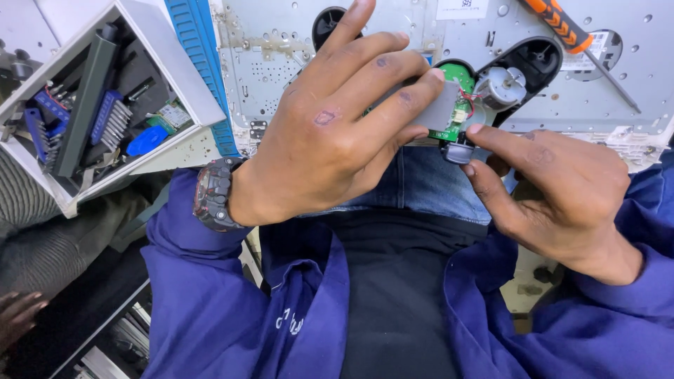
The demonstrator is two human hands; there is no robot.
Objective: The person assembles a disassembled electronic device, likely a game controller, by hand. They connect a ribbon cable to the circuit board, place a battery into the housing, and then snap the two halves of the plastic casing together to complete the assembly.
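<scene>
My left hand (337,126) is closed around a small assembly with a green circuit board (460,81) and a grey block, held over my lap. My right hand (554,189) pinches a small dark part (458,151) at the lower edge of that assembly with thumb and forefinger. A silver cylindrical motor (500,88) with red wires sits just right of the board, beside a black rounded housing (537,56). A dark wristwatch (214,193) is on my left wrist.
A grey perforated metal panel (281,56) lies ahead. An orange-and-black screwdriver (569,31) rests on it at upper right. A white box (175,77) of dark and blue parts stands at left, beside a blue ribbed strip (196,42). Another person's hand (17,312) shows at lower left.
</scene>
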